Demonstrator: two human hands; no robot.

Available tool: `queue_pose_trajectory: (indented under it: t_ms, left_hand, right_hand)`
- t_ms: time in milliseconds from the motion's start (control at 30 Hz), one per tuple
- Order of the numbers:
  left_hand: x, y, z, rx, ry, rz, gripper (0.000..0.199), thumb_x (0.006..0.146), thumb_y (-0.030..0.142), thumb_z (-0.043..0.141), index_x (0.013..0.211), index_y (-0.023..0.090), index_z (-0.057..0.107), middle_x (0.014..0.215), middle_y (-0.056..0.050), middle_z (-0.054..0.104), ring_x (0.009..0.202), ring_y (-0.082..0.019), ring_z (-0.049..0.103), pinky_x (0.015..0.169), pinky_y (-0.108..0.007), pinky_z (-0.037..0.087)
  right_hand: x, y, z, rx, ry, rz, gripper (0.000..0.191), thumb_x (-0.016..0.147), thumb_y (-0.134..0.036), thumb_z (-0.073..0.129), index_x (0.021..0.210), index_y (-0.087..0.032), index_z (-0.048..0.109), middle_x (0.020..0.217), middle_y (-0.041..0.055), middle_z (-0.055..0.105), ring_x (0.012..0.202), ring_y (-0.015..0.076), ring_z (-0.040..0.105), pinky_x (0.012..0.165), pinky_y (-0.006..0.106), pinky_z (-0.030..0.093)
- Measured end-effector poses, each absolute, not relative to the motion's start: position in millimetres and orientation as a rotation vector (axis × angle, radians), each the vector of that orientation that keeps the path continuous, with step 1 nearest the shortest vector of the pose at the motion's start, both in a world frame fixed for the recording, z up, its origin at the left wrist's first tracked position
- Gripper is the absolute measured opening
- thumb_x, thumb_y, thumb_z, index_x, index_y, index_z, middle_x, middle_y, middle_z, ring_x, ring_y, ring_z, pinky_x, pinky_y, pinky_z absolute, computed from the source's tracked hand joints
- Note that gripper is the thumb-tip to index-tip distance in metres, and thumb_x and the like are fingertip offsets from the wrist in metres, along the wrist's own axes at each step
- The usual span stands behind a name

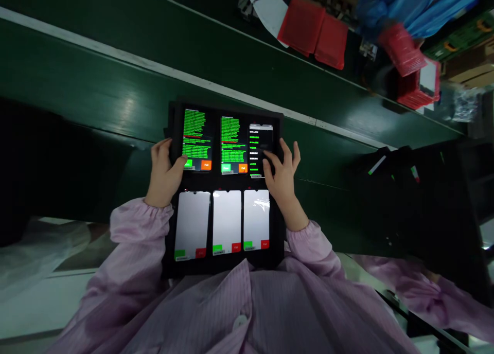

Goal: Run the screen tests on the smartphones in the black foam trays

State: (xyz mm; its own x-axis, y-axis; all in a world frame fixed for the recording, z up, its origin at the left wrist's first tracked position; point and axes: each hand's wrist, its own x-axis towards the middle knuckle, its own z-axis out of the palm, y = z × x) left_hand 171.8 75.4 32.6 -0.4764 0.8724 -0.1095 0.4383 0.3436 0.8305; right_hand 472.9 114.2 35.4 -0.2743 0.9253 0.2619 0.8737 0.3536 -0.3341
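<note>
A black tray (227, 182) holds several lit phones in two rows. The upper left phone (196, 138) and upper middle phone (234, 143) show green text on black; the upper right phone (256, 148) shows a dark list. In the lower row, the left phone (193, 223), middle phone (227, 220) and right phone (256, 220) have pale screens with green and red buttons. My left hand (164, 171) grips the tray's left edge, thumb by the upper left phone's green button. Fingers spread, my right hand (282, 174) rests over the upper right phone's right side.
Beyond the green bench (231, 60) lie red packets (303, 24), a red stack (419, 89) and blue plastic (409, 4). Dark trays (409, 205) stand at the right. Another person's pink sleeve (436, 297) shows at the lower right; clear plastic (34, 248) lies at the left.
</note>
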Motion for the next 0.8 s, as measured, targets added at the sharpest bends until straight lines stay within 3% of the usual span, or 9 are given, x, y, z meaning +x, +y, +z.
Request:
queue_pose_trajectory:
  t_ms: [267,800]
  left_hand:
    - [171,73,29,1.163,2.063,1.042,0.059,0.080,0.034,0.060,0.133,0.011,0.057,0.142,-0.022,0.054,0.148,-0.032,0.047,0.136,-0.051,0.025]
    - [169,74,24,1.157,2.068,1.039,0.056,0.079,0.035,0.061,0.131,0.013,0.058,0.141,-0.021,0.055,0.148,-0.032,0.049,0.136,-0.051,0.026]
  right_hand:
    - [468,130,30,-1.636,-2.235,0.170,0.043,0.110,-0.045,0.051,0.151,-0.034,0.062,0.176,0.0076,0.039,0.170,0.0435,0.014,0.128,0.081,0.027]
    - [476,100,37,-1.545,-2.066,0.135,0.038,0.113,-0.035,0.039,0.135,-0.027,0.069,0.156,0.0119,0.060,0.163,0.0354,0.034,0.129,0.071,0.035]
